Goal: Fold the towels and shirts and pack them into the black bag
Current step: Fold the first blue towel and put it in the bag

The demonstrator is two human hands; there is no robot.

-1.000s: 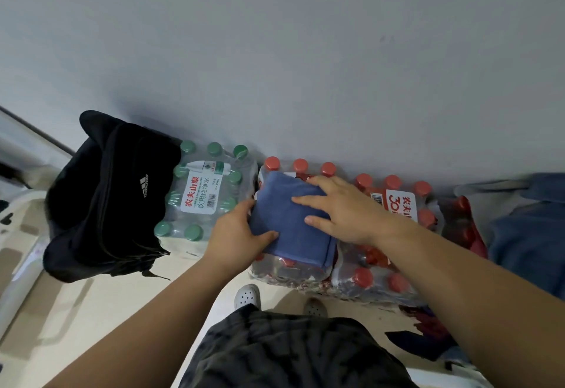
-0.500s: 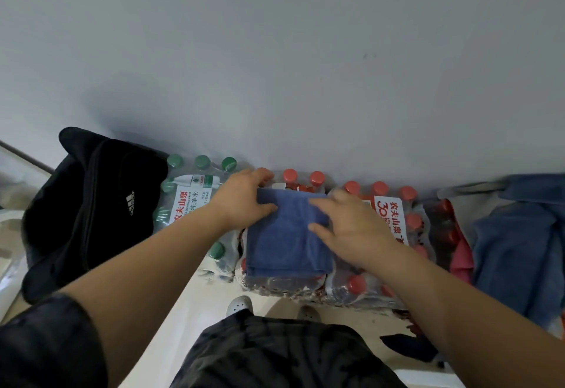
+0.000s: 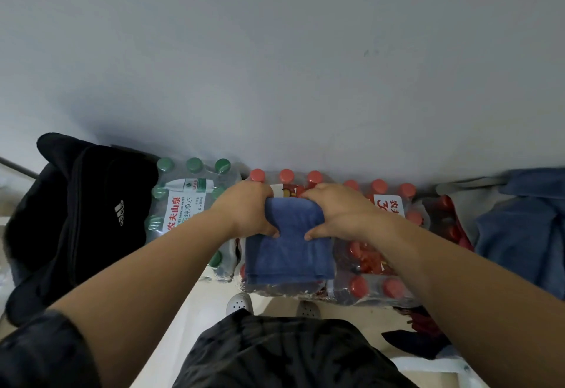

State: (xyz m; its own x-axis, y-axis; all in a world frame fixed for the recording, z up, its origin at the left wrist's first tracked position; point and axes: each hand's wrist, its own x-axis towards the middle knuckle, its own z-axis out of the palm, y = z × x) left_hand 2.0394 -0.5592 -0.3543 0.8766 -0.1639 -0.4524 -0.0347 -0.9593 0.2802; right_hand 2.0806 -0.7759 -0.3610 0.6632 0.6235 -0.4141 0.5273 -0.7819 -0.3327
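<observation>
Both left hand [image 3: 247, 210] and right hand [image 3: 339, 213] clutching blue towel [image 3: 287, 253] far edge, atop red-capped bottles [image 3: 359, 285]; black bag [image 3: 76, 219] apart, left

From my feed, a pale floor [image 3: 272, 303] runs to the foot of a grey wall and carries three packs side by side: a shrink-wrapped pack of green-capped water bottles [image 3: 183, 204], a middle red-capped bottle pack [image 3: 286, 177] and a right red-capped bottle pack [image 3: 376, 268]. A folded blue terry towel [image 3: 287, 253] lies on the middle one.
</observation>
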